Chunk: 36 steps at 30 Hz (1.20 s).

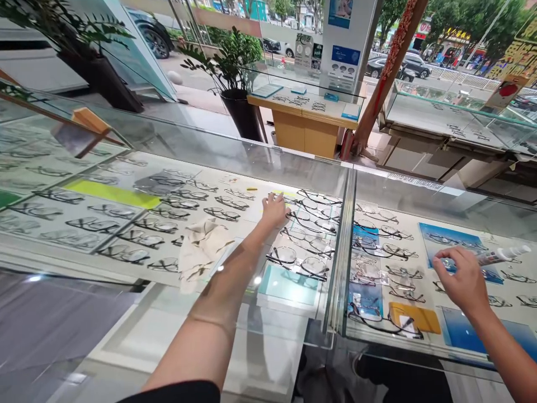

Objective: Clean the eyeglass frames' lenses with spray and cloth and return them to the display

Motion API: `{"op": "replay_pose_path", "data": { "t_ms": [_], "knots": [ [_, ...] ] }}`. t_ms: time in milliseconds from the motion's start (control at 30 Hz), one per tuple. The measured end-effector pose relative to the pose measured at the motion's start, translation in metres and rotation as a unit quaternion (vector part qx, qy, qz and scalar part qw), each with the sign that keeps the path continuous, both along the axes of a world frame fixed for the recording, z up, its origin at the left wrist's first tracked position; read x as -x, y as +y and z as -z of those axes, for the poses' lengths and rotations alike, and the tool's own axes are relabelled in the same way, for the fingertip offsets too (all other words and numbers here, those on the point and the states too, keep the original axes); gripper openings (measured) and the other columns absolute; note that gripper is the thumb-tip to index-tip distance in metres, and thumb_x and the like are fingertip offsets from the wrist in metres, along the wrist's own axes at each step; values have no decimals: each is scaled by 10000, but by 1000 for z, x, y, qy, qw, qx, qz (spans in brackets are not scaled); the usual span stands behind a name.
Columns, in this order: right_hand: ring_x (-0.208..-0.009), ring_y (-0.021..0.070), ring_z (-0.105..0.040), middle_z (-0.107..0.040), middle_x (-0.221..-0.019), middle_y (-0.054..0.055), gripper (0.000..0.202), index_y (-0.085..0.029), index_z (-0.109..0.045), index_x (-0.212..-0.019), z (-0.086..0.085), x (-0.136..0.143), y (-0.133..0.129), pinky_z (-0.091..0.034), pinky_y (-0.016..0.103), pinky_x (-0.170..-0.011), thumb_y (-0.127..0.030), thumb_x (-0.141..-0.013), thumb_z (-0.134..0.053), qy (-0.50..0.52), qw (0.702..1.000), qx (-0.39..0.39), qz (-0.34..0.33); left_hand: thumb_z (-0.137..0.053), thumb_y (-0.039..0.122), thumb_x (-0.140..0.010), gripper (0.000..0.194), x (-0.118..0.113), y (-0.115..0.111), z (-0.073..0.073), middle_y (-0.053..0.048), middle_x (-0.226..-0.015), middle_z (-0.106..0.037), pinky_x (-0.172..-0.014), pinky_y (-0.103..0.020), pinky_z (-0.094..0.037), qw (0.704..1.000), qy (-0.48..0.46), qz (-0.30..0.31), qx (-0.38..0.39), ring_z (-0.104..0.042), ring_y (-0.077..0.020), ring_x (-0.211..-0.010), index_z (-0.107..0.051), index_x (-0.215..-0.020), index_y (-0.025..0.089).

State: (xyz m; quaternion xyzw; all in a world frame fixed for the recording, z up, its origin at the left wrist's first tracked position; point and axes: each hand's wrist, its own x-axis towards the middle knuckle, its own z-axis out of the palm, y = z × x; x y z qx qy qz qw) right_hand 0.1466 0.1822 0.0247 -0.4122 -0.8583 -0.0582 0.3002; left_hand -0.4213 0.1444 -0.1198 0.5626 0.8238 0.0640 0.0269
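My left hand [274,210] reaches forward into the glass display case, its fingers bent but apart, beside rows of eyeglasses [312,221]. Nothing is visible in its grasp. Over the right case, my right hand [461,274] is loosely curved above a blue card [434,235], with a gap between thumb and fingers. A white-capped bottle [499,254] slants just behind that hand; whether they touch is unclear. To the left of my left forearm lies a crumpled beige cloth [203,246], and a pale teal card [289,284] is near the front edge.
A glass divider [342,252] separates the two cases. More eyeglasses [92,224] and a yellow-green strip [113,193] fill the left side. An orange card [415,318] lies at the right front. Beyond stand a potted plant [241,112] and a wooden display counter [306,131].
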Motion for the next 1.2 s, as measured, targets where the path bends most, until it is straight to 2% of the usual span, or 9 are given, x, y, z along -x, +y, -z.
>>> {"op": "replay_pose_path", "data": {
  "t_ms": [200,400,633,733,867,1000,1100,1200],
  "knots": [
    [-826,281,-615,-676,-816,57,193,-272,-614,-821,2,3,0,-461,405,-765,-401,-953,-557,0,1000,12,6,-489,303,-906,605,-3,4,0,-201,-1654,-493,-1191,-663,-297,1000,2,-6,-6,-335,-489,-1528,-653,-1462,132],
    [-841,283,-607,-667,-821,61,174,-259,-612,-813,7,7,3,-456,400,-771,-381,-930,-571,10,999,29,17,-484,313,-904,775,-4,-6,-7,-230,-1736,-343,-1193,-637,-288,999,19,-13,-26,-305,-491,-1539,-429,-1637,67],
    [-866,285,-604,-666,-831,70,159,-251,-602,-790,19,18,11,-462,399,-795,-348,-913,-571,35,999,21,13,-506,367,-862,828,-25,-49,-3,-231,-1726,-369,-1197,-622,-257,995,46,26,-81,-345,-485,-1509,-446,-1635,78],
    [-842,276,-590,-659,-817,68,149,-250,-593,-773,24,24,16,-459,400,-804,-323,-903,-580,42,999,19,8,-524,368,-871,752,-41,-76,-6,-197,-1696,-440,-1188,-622,-265,994,61,33,-81,-387,-462,-1486,-523,-1595,167],
    [-842,269,-575,-655,-815,68,147,-244,-589,-763,27,31,22,-454,403,-815,-311,-893,-585,42,999,16,-2,-570,408,-890,634,-62,-114,-28,-159,-1637,-531,-1187,-601,-291,994,72,63,-44,-437,-435,-1451,-620,-1499,241],
    [-842,267,-564,-652,-826,74,168,-232,-610,-753,27,38,26,-454,403,-808,-316,-894,-574,38,999,20,-3,-572,506,-913,603,-84,-157,-67,-229,-1508,-615,-1162,-620,-329,992,68,96,49,-483,-461,-1391,-678,-1413,187],
    [-858,269,-564,-647,-830,80,191,-227,-620,-747,27,43,27,-454,399,-803,-327,-904,-575,37,999,23,-9,-607,490,-886,587,-103,-190,-93,-205,-1557,-587,-1122,-618,-382,987,54,106,108,-511,-458,-1362,-695,-1389,201],
    [-871,268,-556,-654,-847,89,190,-222,-622,-743,26,48,28,-448,394,-799,-317,-902,-582,36,999,31,-17,-621,507,-882,622,-122,-226,-114,-152,-1620,-554,-1151,-606,-390,978,19,109,177,-511,-449,-1406,-670,-1443,242]
  ]
}}
